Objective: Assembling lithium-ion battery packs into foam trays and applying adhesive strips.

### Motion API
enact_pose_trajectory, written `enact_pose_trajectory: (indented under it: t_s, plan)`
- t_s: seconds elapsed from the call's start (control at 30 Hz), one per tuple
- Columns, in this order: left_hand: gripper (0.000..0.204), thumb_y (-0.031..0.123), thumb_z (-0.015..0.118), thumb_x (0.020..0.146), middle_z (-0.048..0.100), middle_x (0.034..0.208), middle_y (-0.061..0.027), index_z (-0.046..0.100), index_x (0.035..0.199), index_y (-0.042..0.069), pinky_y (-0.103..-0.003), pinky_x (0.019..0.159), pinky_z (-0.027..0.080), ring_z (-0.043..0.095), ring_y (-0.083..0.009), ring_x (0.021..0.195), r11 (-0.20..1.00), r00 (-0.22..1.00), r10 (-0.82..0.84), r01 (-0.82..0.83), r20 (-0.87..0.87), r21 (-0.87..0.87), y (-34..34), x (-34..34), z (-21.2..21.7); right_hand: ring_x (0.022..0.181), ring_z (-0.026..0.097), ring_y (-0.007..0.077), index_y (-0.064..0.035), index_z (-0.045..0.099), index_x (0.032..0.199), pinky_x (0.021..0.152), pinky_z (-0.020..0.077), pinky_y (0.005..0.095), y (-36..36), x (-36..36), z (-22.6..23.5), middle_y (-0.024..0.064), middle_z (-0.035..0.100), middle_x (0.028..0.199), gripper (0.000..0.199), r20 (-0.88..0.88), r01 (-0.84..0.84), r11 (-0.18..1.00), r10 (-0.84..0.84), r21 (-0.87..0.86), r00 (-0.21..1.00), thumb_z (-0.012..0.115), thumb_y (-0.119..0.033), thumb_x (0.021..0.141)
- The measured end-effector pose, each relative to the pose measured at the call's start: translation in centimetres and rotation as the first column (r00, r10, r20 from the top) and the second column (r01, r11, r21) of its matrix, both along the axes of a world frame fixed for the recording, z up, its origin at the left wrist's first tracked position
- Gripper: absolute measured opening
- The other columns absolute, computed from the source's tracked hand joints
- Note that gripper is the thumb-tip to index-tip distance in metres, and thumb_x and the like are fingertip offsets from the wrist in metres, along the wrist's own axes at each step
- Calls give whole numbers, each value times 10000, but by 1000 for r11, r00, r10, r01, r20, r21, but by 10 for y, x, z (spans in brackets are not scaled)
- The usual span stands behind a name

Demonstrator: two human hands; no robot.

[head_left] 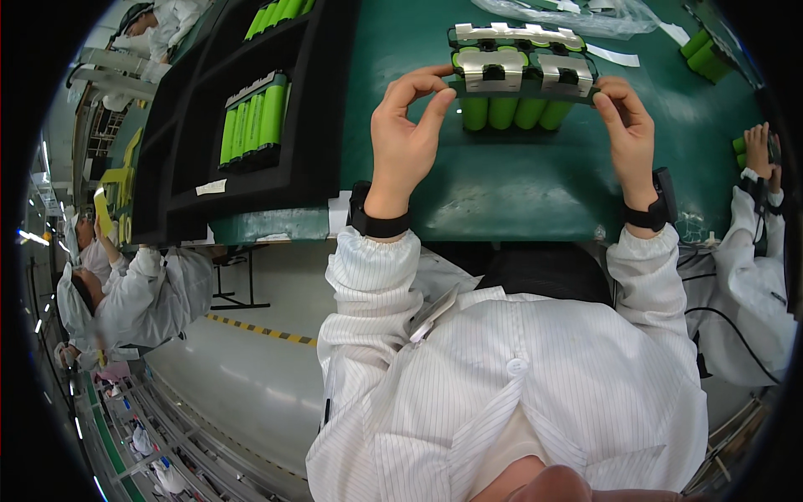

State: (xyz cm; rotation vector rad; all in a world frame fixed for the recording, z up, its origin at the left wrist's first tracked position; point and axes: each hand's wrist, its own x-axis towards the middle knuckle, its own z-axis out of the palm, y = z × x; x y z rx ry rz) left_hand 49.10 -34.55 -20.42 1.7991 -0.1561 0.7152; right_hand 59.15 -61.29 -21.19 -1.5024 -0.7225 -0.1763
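Observation:
A battery pack stands upright on the green work mat, its row of green cylindrical cells set in a black plastic holder. Silvery metal strips are folded over the top of the holder. My left hand pinches the holder's left end between thumb and fingers. At the opposite end, the thumb and curled fingers of my right hand grip the holder's right corner. The undersides of the cells are hidden from view. Each wrist wears a black band.
To the left, a black compartmented tray holds more green packs. Clear plastic wrap and a white strip lie behind my pack. Another pack stands at the far right, near a co-worker's hands.

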Motion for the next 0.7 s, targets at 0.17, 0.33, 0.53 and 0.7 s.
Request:
enact_pose_trajectory:
  t_s: [0.17,0.33,0.53,0.7]
  plan:
    - [121,80,655,887,637,1126,-144,620,953,-15,-298,934,442,583,-159,1004,999,1000,-21,21,13,-41,1,1,0,858,490,68,3,573,939,760,398,197,1,4,-1,-2,554,991,79,37,-12,1000,12,7,999,611,-65,925]
    - [116,75,651,889,637,1131,-145,618,957,-12,-296,928,443,583,-156,1000,997,999,-33,34,4,-63,1,0,2,877,499,72,4,578,943,775,402,197,0,2,1,4,558,1001,67,47,-32,999,31,19,998,611,-51,921]
    - [106,71,658,860,669,1089,-115,627,920,-10,-300,899,463,618,-184,965,995,1000,-2,3,2,-105,-1,0,2,887,507,75,2,581,939,785,406,198,2,3,-2,9,557,1013,61,53,-40,999,38,36,998,615,-43,916]
    - [101,63,641,895,634,1131,-142,609,958,-10,-281,912,446,580,-144,993,995,999,-48,48,-1,-87,-1,0,3,863,497,68,-2,580,931,763,403,194,2,2,0,4,549,999,48,59,-9,1000,8,20,998,610,-36,915]
